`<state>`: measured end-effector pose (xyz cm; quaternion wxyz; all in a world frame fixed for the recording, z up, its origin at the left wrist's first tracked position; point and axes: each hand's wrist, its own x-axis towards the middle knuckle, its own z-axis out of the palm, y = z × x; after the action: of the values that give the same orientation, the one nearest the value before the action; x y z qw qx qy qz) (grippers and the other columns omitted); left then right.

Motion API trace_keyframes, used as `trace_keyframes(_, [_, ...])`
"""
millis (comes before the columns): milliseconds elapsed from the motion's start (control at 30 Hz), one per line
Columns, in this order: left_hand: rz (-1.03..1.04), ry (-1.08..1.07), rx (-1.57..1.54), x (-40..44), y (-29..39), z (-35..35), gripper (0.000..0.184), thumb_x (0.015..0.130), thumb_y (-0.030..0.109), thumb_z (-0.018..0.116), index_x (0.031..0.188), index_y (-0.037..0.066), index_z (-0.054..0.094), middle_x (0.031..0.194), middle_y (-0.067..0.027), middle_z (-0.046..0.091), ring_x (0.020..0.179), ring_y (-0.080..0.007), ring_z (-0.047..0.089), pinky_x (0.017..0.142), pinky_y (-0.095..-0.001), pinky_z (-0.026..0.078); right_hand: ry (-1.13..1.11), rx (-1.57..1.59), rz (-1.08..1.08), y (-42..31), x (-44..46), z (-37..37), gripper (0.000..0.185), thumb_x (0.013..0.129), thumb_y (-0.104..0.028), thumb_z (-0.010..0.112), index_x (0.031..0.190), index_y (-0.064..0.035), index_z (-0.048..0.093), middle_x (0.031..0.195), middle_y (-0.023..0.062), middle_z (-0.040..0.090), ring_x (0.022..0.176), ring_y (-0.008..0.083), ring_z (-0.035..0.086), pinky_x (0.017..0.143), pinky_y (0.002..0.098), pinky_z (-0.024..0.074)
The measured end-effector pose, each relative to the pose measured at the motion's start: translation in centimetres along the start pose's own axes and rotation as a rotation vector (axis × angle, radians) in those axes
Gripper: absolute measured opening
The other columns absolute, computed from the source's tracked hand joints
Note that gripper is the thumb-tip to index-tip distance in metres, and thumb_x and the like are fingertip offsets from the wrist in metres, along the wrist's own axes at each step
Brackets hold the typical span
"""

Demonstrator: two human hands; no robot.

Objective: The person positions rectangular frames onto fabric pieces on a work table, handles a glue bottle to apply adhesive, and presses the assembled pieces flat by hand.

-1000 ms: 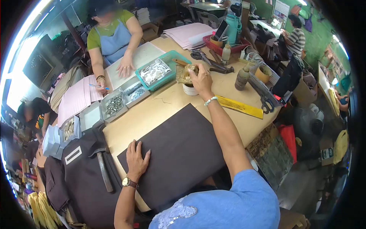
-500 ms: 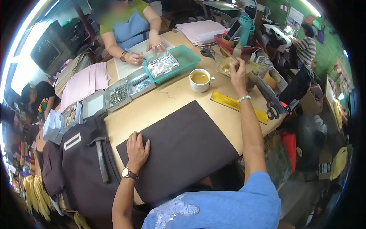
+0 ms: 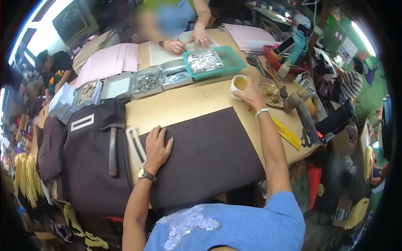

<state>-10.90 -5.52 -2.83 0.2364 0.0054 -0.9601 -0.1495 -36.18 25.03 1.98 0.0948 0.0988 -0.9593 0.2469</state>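
My left hand [image 3: 158, 148] lies flat, fingers spread, on the left edge of a dark brown sheet [image 3: 205, 154]. Beside it, partly under the sheet, is a white slotted template [image 3: 135, 144]. My right hand [image 3: 252, 94] is wrapped round the handle side of a white cup [image 3: 235, 88] holding yellowish liquid. To the right of the cup, a crumpled clear and brown plastic piece [image 3: 271, 91] rests on the table. A yellow strip [image 3: 286, 131] lies partly behind my right forearm.
A hammer [image 3: 113, 146] lies on dark cloth at the left. Trays of metal parts [image 3: 146, 81] and a teal basket [image 3: 232, 62] line the table's far side. A co-worker's hands [image 3: 199, 37] rest beyond them. Scissors [image 3: 307, 139] and bottles [image 3: 293, 101] stand right.
My right hand has put the crumpled plastic down at the right and come back to the cup. The view has turned, and the white template now shows beside my left hand.
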Motion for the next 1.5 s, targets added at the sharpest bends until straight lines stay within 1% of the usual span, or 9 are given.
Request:
trace_keyframes(333, [0.026, 0.096, 0.100, -0.3, 1.3, -1.6, 0.041, 0.076, 0.020, 0.068, 0.109, 0.000, 0.056, 0.119, -0.0177, 0.051, 0.113, -0.0337, 0.048, 0.095, -0.0421, 0.038, 0.407, -0.167, -0.417, -6.3, -3.1, 0.4, 0.084, 0.068, -0.038, 0.076, 0.134, -0.0042, 0.037, 0.128, 0.0194, 0.049, 0.120, 0.0368, 0.044, 0.103, 0.0421, 0.0327])
trace_keyframes(500, [-0.253, 0.180, 0.068, -3.2, 2.6, -5.1, 0.048, 0.071, 0.013, 0.071, 0.113, -0.001, 0.052, 0.113, -0.0195, 0.053, 0.105, -0.0338, 0.052, 0.089, -0.0415, 0.043, -0.090, 0.441, -0.601, -16.3, -10.6, 3.9, 0.038, 0.077, -0.018, 0.069, 0.110, -0.0019, 0.059, 0.111, 0.0158, 0.058, 0.108, 0.0302, 0.054, 0.093, 0.0351, 0.0425])
trace_keyframes(700, [-0.398, 0.041, 0.117, -6.7, -0.6, -5.5, 0.038, 0.078, 0.003, 0.058, 0.114, -0.003, 0.050, 0.101, -0.0189, 0.059, 0.088, -0.0319, 0.060, 0.071, -0.0372, 0.051, -0.426, 0.639, -0.545, -22.7, -15.8, 7.8, 0.031, 0.078, -0.015, 0.066, 0.103, 0.0024, 0.062, 0.100, 0.0154, 0.063, 0.085, 0.0259, 0.063, 0.077, 0.0347, 0.0496])
trace_keyframes(833, [-0.611, 0.211, -0.232, -6.1, -1.3, -7.4, 0.041, 0.083, -0.003, 0.052, 0.123, -0.006, 0.045, 0.109, -0.0202, 0.061, 0.091, -0.0295, 0.064, 0.075, -0.0305, 0.052, -0.507, 0.512, -0.538, -21.7, -17.7, 7.9, 0.030, 0.078, -0.015, 0.066, 0.102, 0.0027, 0.061, 0.099, 0.0151, 0.062, 0.083, 0.0263, 0.062, 0.076, 0.0352, 0.0499])
trace_keyframes(933, [-0.705, 0.470, -1.036, -5.7, -1.6, -7.7, 0.037, 0.088, -0.002, 0.049, 0.125, -0.007, 0.043, 0.113, -0.0199, 0.060, 0.095, -0.0229, 0.064, 0.077, -0.0271, 0.053, -0.497, 0.536, -0.587, -20.1, -18.6, 9.0, 0.027, 0.078, -0.013, 0.065, 0.100, 0.0019, 0.061, 0.100, 0.0138, 0.059, 0.088, 0.0280, 0.060, 0.079, 0.0368, 0.0486])
trace_keyframes(1100, [-0.830, 0.407, -1.393, -5.5, -0.7, -8.7, 0.037, 0.091, 0.002, 0.050, 0.127, -0.004, 0.042, 0.115, -0.0149, 0.060, 0.096, -0.0144, 0.062, 0.077, -0.0240, 0.054, -0.333, 0.558, -0.713, -19.6, -19.3, 10.5, 0.021, 0.078, -0.009, 0.063, 0.097, 0.0008, 0.061, 0.101, 0.0131, 0.057, 0.097, 0.0290, 0.056, 0.084, 0.0366, 0.0461])
trace_keyframes(1300, [-0.663, 0.415, -0.931, -5.2, 2.0, -7.9, 0.025, 0.088, -0.002, 0.053, 0.113, -0.005, 0.058, 0.106, -0.0114, 0.065, 0.092, -0.0142, 0.064, 0.078, -0.0238, 0.051, -0.328, 0.693, -0.738, -21.9, -15.6, 13.6, 0.016, 0.081, -0.007, 0.059, 0.094, 0.0013, 0.062, 0.101, 0.0156, 0.059, 0.094, 0.0310, 0.058, 0.083, 0.0372, 0.0464])
trace_keyframes(1400, [-0.314, 0.417, -0.424, -4.2, 4.3, -7.7, 0.023, 0.081, -0.009, 0.056, 0.102, -0.004, 0.065, 0.103, -0.0184, 0.065, 0.098, -0.0278, 0.064, 0.086, -0.0326, 0.050, -0.476, 1.291, -0.237, -22.1, -12.4, 15.4, 0.019, 0.089, -0.011, 0.055, 0.101, 0.0010, 0.063, 0.091, 0.0100, 0.066, 0.083, 0.0156, 0.062, 0.075, 0.0285, 0.0480])
trace_keyframes(1500, [-0.065, 0.256, -0.192, -4.6, 5.1, -5.2, 0.032, 0.075, -0.011, 0.054, 0.104, -0.001, 0.064, 0.107, -0.0186, 0.063, 0.100, -0.0336, 0.062, 0.086, -0.0369, 0.050, -0.108, 1.321, -0.064, -18.5, -10.6, 8.5, 0.019, 0.088, -0.011, 0.056, 0.102, 0.0008, 0.063, 0.090, 0.0074, 0.064, 0.085, 0.0127, 0.060, 0.077, 0.0256, 0.0470])
